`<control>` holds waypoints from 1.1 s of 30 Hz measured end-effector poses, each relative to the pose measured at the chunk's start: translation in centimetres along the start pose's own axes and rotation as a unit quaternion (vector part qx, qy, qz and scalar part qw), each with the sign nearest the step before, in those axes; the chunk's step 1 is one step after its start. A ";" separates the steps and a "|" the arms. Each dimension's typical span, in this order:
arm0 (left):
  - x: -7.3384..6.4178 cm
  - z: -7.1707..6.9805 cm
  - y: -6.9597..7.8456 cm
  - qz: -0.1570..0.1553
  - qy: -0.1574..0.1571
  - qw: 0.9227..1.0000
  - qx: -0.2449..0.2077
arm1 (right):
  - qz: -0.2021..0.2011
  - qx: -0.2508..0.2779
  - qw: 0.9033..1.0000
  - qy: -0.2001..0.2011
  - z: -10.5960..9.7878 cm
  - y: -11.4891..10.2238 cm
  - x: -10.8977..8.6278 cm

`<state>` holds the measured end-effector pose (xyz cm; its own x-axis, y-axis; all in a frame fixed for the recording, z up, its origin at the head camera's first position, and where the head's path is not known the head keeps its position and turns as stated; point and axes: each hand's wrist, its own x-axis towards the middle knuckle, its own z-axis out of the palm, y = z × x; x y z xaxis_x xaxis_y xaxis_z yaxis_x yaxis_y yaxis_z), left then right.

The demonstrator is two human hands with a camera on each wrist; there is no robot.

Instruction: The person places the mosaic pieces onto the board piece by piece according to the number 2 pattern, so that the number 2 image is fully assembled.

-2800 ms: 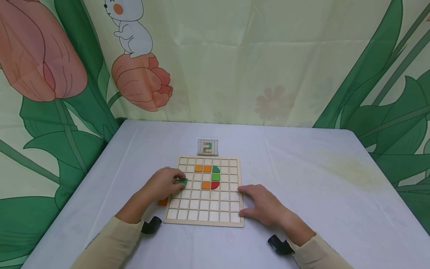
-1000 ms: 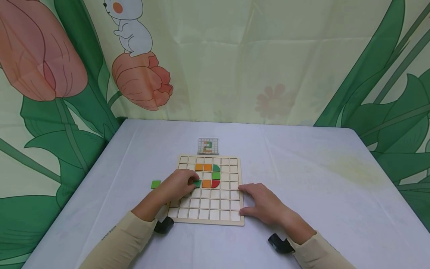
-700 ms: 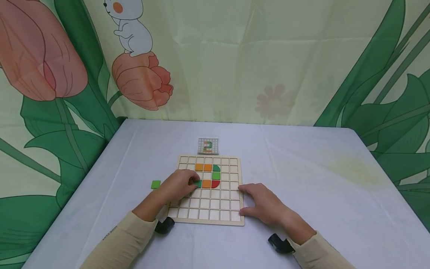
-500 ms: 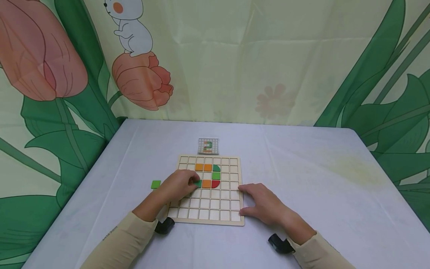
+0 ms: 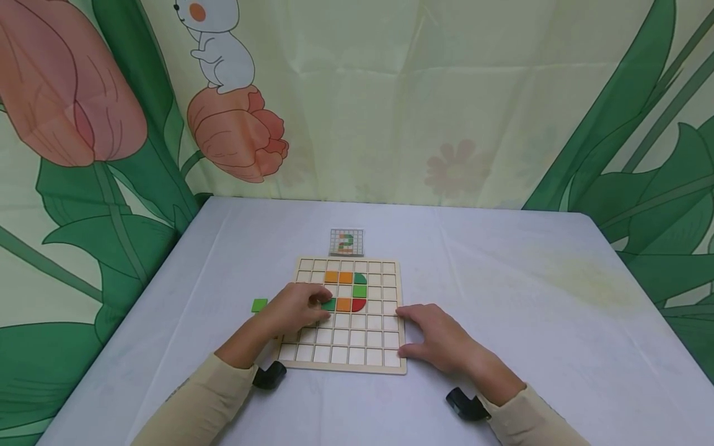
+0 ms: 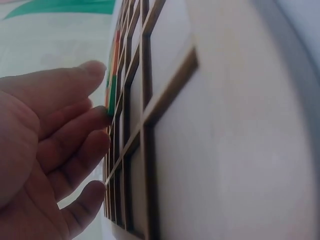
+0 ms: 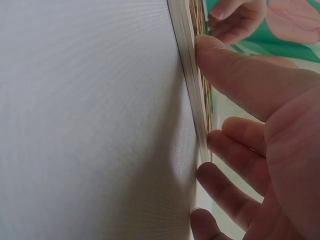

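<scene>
Seven tiles (image 5: 346, 277) are laid on the board (image 5: 372, 341), the dark green tile (image 5: 330, 305) flanked, seemingly released, by parted thumb and fingers of the left hand (image 5: 297, 307). The board's edge is touched, ungripped, by the spread right hand (image 5: 439, 337). Judging by the card (image 5: 346, 242), lower rows are left unfilled; a loose green tile (image 5: 259, 305) is seen on the table (image 5: 502, 279).

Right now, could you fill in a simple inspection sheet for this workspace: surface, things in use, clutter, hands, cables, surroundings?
Surface: white cloth, yellowish patch at right.
Things in use: board with seven coloured tiles on it; loose green tile left of it; patterned card beyond it.
Clutter: nothing seen.
Hands: left hand at a dark green tile on the board, contact unclear; right hand touching the board's right edge.
Cables: nothing seen.
Surroundings: backdrop printed with flowers, leaves and a white animal.
</scene>
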<state>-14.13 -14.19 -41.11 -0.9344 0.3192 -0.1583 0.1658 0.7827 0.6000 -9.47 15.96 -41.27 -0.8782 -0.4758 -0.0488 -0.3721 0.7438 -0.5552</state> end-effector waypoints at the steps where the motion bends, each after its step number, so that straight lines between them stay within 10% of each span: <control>1: -0.1 -0.1 -0.1 0.000 -0.002 1.000 -0.004 | -0.001 0.000 1.000 0.000 0.0 0.0 0.0; 24: -1.3 -2.2 -2.0 0.013 -0.030 0.997 -0.068 | 0.002 0.001 1.000 0.000 0.0 0.1 0.0; 33: -2.7 -3.5 -3.0 -0.028 -0.005 0.997 -0.068 | 0.006 0.004 1.000 -0.004 0.0 0.1 0.0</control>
<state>-13.20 -19.30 -39.74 -0.9378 0.2830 -0.2013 0.0689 0.7198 0.6907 -9.53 16.01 -41.36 -0.8802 -0.4704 -0.0625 -0.3587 0.7457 -0.5615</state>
